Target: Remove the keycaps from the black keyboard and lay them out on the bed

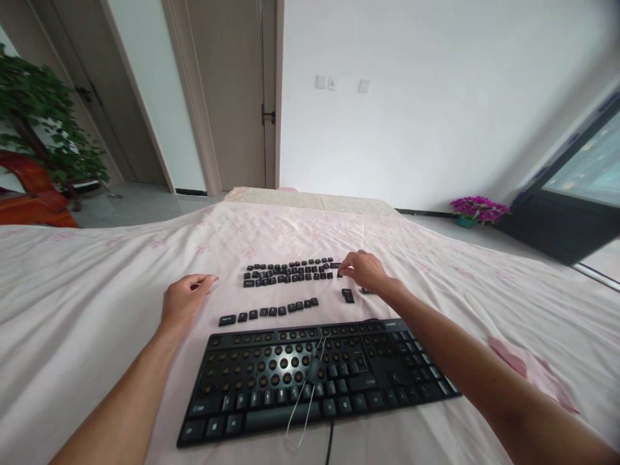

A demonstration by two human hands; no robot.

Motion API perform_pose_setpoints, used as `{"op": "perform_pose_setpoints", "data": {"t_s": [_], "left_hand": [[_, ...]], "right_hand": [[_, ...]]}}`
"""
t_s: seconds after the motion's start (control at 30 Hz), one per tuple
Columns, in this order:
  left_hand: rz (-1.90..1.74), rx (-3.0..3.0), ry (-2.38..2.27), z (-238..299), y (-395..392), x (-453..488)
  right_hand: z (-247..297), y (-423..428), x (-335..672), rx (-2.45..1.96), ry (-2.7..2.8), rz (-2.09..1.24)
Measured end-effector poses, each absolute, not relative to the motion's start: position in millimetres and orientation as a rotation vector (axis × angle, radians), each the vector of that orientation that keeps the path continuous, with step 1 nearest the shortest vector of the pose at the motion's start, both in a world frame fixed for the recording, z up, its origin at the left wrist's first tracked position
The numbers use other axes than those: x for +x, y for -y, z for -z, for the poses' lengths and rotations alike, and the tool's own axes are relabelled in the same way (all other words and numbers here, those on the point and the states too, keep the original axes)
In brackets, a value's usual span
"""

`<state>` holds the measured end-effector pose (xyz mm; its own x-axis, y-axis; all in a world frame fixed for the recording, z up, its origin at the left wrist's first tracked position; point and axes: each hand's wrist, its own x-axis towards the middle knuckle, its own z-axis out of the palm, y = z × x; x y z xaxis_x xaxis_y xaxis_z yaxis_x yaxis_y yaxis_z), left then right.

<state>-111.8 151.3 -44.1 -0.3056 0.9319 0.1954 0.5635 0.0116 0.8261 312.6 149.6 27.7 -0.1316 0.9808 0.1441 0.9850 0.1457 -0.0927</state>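
Note:
My right hand (363, 268) reaches over the far right end of the keycap rows, its fingers pinched on a small black keycap (340, 274). My left hand (185, 296) rests on the cloth left of the rows, with thumb and fingers together and nothing showing between them. Several loose black keycaps (288, 278) lie in close rows between the hands, and a single row (272, 311) lies nearer. Below them sits a black keyboard (271, 416) whose upper left part is stripped of caps. A wire keycap puller (313, 369) with a black handle lies across it.
Pale pink flowered cloth (145, 258) covers the surface, wrinkled at the sides. A loose keycap (347, 296) lies apart, under my right forearm's left side. Folded pink cloth (533, 371) lies at right. The keyboard's cable (330, 442) runs toward me.

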Motion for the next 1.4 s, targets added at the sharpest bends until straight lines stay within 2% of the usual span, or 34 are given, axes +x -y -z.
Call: {"op": "perform_pose_setpoints", "data": {"t_s": [0.5, 0.73, 1.07, 1.4], "left_hand": [[-1.222, 1.488, -1.890, 41, -149, -110], [-1.215, 1.503, -1.883, 41, -149, -110], [-1.215, 1.480, -1.883, 44, -150, -111], [-1.207, 1.482, -1.872, 49, -154, -115]], "right_hand": [[-18, -164, 309, -1.905, 2.373, 0.062], [-31, -146, 317, -1.928, 2.241, 0.021], [-31, -119, 324, -1.842, 2.504, -0.084], [-34, -158, 346, -2.051, 2.310, -0.091]]}}
